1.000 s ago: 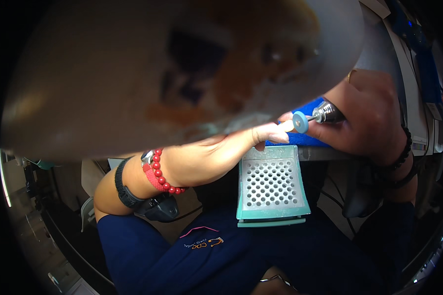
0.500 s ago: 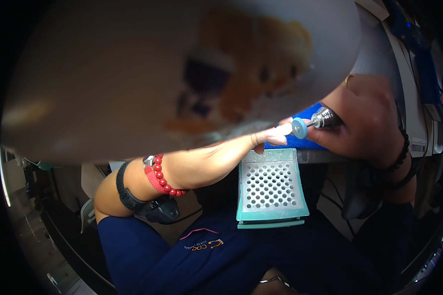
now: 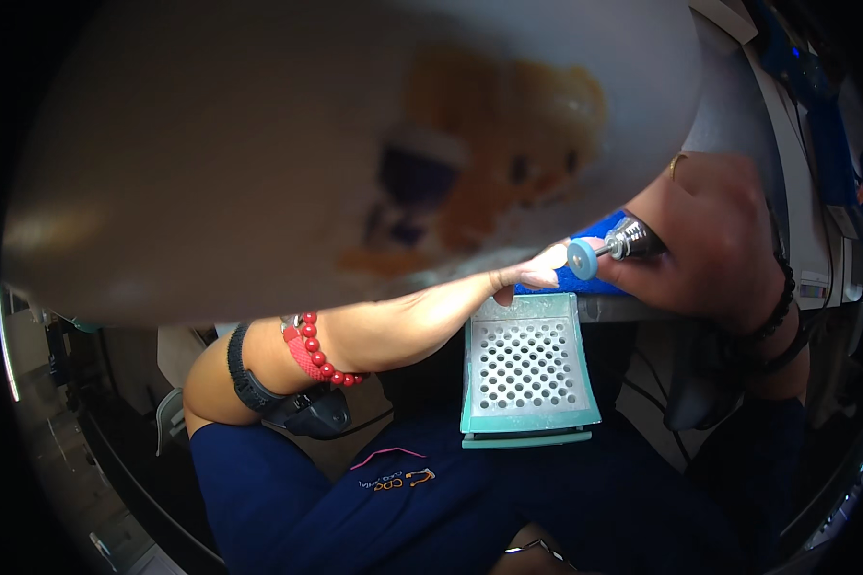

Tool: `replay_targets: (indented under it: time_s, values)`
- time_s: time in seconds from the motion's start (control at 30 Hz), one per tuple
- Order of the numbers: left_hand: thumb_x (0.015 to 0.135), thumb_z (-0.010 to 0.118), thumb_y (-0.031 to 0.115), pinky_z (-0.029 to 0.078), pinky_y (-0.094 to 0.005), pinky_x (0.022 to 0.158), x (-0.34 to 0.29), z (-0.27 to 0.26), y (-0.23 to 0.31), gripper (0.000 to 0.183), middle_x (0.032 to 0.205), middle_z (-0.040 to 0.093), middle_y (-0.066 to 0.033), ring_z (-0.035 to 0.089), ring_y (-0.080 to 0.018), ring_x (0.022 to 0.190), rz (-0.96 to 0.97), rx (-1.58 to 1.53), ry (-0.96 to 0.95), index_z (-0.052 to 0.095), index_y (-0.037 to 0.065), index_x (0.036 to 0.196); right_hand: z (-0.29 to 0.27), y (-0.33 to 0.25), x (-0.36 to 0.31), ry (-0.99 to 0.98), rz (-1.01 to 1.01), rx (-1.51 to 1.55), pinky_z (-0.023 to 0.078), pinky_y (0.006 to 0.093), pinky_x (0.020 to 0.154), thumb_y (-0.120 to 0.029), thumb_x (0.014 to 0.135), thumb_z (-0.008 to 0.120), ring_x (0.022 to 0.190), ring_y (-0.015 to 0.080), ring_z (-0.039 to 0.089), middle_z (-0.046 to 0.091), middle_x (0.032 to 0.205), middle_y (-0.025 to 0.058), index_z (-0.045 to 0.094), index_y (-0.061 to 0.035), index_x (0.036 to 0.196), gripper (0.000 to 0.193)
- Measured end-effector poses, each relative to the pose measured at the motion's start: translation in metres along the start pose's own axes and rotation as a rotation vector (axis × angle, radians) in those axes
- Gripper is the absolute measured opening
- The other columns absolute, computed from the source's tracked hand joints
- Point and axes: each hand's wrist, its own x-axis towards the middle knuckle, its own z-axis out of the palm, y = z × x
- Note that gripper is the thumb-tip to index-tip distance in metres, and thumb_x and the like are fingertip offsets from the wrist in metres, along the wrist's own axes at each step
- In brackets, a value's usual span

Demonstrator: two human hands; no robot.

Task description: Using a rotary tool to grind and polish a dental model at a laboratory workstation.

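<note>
A rotary handpiece (image 3: 641,240) with a metal collar is gripped in my right hand (image 3: 714,235). A blue-grey abrasive wheel (image 3: 583,259) on a thin shank sticks out of its tip toward the left. My left hand (image 3: 460,305) reaches in from the left, its thumb bent beside the wheel. A small pale piece (image 3: 554,255) shows at those fingertips, close to the wheel; I cannot make out its kind or whether it touches. Most of the left fingers are hidden behind a large blurred pale cover (image 3: 240,182) with a cartoon bear on it.
Below the hands, a perforated metal tray in a teal frame (image 3: 527,420) juts from the table edge toward my lap. A blue surface (image 3: 599,285) lies behind the wheel. Cables (image 3: 657,393) hang under the table, and more equipment (image 3: 834,182) stands at the right.
The wheel and handpiece have shifted slightly down. The printed cover sits a little differently in view. Both hands keep nearly the same places and grips.
</note>
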Motion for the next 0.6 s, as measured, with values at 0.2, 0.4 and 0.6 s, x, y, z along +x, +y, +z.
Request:
replay_targets:
  time_s: [0.2,0.4,0.6]
  values:
    - [0.080,0.057,-0.009,0.052,-0.0259,0.060,0.0010,-0.0001,0.0019,0.007,0.079,0.064,-0.0148,0.061,-0.0161,0.068,-0.008,-0.040,-0.002,0.062,-0.010,0.084,0.0015,0.0008,0.0004,0.022,0.001,0.007,0.041,0.0351,0.061,-0.024,0.049,0.078,0.058,0.0226,0.053,0.052,0.063,0.0037,0.058,-0.0096,0.070,0.033]
    - [0.080,0.057,-0.008,0.052,-0.0252,0.060,-0.0029,-0.0060,0.0013,0.006,0.079,0.064,-0.0138,0.061,-0.0153,0.067,-0.057,0.094,-0.059,0.063,-0.009,0.082,0.0003,0.0009,0.0007,-0.023,0.026,0.015,0.040,0.0352,0.059,-0.023,0.049,0.078,0.058,0.0220,0.053,0.053,0.063,0.0033,0.057,-0.0099,0.070,0.032]
    - [0.079,0.058,-0.008,0.051,-0.0252,0.060,-0.0016,-0.0022,0.0032,0.006,0.078,0.064,-0.0138,0.061,-0.0152,0.068,-0.052,0.059,-0.004,0.063,-0.009,0.082,0.0019,0.0001,0.0006,-0.004,0.025,0.026,0.040,0.0351,0.058,-0.023,0.049,0.078,0.058,0.0220,0.052,0.052,0.063,0.0032,0.057,-0.0097,0.069,0.032]
